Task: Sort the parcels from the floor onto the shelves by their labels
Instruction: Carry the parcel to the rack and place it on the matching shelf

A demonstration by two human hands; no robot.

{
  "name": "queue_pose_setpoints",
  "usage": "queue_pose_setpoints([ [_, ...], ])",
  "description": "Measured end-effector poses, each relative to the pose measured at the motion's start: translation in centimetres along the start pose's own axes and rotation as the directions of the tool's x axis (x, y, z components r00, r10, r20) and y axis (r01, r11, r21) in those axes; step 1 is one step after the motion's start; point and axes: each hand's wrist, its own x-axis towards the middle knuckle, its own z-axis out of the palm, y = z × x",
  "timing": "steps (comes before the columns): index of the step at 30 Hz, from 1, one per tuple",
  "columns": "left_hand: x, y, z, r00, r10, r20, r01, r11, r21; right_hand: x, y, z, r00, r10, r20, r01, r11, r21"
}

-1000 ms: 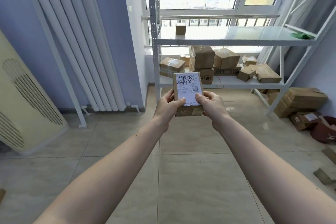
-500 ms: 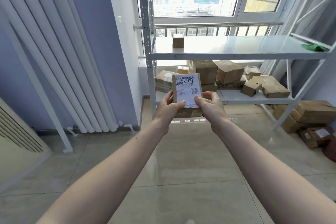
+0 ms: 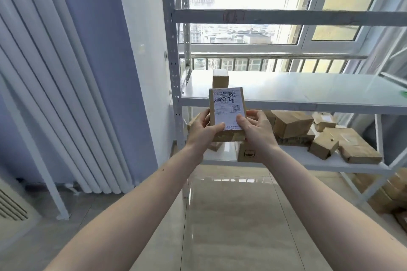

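I hold a small brown cardboard parcel (image 3: 226,105) upright in front of me, its white shipping label with a barcode and handwriting facing me. My left hand (image 3: 201,132) grips its left edge and my right hand (image 3: 255,131) grips its right edge, thumbs on the label. Behind it stands the white metal shelf rack (image 3: 286,101). One small brown box (image 3: 220,78) sits alone on the middle shelf. Several brown parcels (image 3: 293,126) lie piled on the lower shelf (image 3: 308,161).
A white radiator (image 3: 66,94) lines the blue wall at left, with a cream appliance (image 3: 13,207) at the bottom left. More cardboard boxes (image 3: 389,193) lie on the tiled floor under the rack's right end. A window with a railing is behind the rack.
The view has come closer to the rack and tilted up. The shelves look larger. Both hands keep the same hold on the parcel, now level with the middle shelf's front edge.
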Motion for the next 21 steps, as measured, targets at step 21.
queue_pose_setpoints([
  [21,27.8,9.7,-0.1,0.907,0.415,0.076,-0.418,0.908,0.034,27.3,-10.0,2.6,0.924,-0.366,-0.113,0.375,0.925,0.064],
])
